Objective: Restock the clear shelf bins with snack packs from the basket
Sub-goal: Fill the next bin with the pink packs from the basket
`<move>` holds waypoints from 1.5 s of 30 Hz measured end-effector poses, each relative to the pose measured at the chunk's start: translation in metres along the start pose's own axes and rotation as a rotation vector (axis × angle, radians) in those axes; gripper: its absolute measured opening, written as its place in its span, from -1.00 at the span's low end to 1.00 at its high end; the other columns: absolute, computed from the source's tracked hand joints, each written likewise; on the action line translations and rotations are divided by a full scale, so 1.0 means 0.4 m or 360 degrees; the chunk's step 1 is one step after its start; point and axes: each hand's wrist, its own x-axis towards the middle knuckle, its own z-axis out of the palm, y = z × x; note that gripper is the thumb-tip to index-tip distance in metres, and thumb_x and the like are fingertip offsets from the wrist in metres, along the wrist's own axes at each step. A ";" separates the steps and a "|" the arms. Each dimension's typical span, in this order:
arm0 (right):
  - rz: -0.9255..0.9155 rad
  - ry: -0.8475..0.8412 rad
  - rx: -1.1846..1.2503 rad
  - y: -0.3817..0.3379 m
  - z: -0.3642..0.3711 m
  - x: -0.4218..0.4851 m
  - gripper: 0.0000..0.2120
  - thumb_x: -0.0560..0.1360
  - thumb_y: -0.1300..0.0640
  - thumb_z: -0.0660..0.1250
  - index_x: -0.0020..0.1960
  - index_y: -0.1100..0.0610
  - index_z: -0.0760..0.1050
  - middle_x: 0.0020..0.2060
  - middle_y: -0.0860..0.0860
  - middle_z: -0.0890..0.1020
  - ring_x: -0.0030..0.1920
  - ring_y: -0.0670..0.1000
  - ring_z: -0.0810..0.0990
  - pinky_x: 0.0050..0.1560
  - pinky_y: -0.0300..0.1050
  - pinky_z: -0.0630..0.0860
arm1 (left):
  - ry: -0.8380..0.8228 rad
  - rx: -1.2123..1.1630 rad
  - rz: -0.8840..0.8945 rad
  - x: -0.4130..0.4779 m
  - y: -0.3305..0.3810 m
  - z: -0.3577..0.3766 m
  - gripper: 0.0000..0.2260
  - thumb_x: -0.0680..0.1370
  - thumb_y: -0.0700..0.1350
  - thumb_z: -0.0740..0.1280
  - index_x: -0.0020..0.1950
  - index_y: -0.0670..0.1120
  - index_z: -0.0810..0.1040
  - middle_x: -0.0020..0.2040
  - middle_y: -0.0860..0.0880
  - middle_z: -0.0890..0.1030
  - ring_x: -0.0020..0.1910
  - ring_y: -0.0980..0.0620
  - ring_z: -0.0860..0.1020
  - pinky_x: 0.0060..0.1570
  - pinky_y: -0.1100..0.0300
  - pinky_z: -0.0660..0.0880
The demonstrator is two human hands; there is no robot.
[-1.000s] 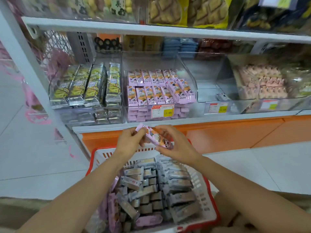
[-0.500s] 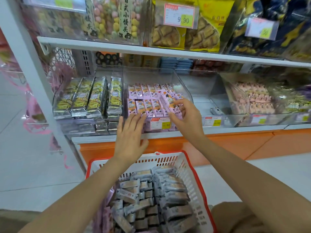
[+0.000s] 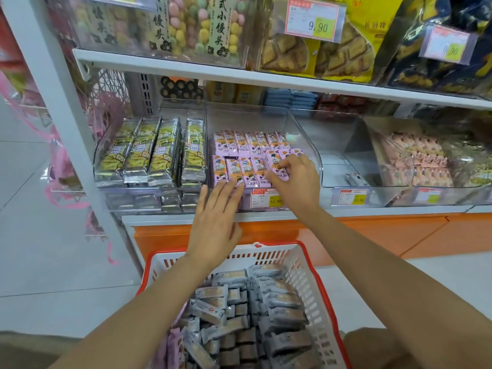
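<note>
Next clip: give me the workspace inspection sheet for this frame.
Surface: white shelf, a row of clear bins on it.
Job's things: middle bin nearly filled with pink packs; red-rimmed basket below holds grey packs and a few pink ones.
Clutter: one lone pack in the near-empty bin to the right.
Grippers: left hand flat, fingertips at the bin's front; right hand pinches a pink pack at the row's right end.
Cables: nothing seen.
Surroundings: yellow packs in the left bin, bagged snacks above, tiled floor.
</note>
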 end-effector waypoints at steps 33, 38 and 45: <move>-0.0408 -0.2671 -0.0036 0.150 0.409 -0.715 -0.67 0.46 -0.18 0.36 -0.04 0.09 0.47 -0.13 0.05 0.55 -0.13 0.12 0.54 -0.10 0.00 0.56 | -0.0565 0.0217 -0.0345 -0.268 -0.229 0.211 -0.19 0.45 -0.09 0.44 0.60 -0.18 0.11 0.54 -0.20 0.26 0.54 -0.22 0.15 0.54 -0.14 0.04; -0.0383 -0.2757 -0.0148 0.191 0.401 -0.728 -0.53 0.45 -0.31 0.34 0.05 0.09 0.52 -0.04 0.08 0.60 -0.10 0.12 0.56 -0.10 -0.02 0.54 | -0.0561 0.0201 -0.0346 -0.271 -0.232 0.216 -0.18 0.46 -0.09 0.44 0.61 -0.17 0.09 0.54 -0.19 0.25 0.55 -0.21 0.13 0.54 -0.11 -0.01; -0.0168 -0.2627 0.0226 0.192 0.377 -0.684 -0.66 0.45 -0.19 0.41 0.08 0.00 0.54 -0.02 -0.04 0.61 -0.06 -0.01 0.56 -0.07 -0.09 0.53 | -0.0570 0.0219 -0.0346 -0.265 -0.225 0.208 -0.18 0.43 -0.12 0.45 0.60 -0.17 0.12 0.51 -0.20 0.30 0.52 -0.23 0.18 0.54 -0.15 0.03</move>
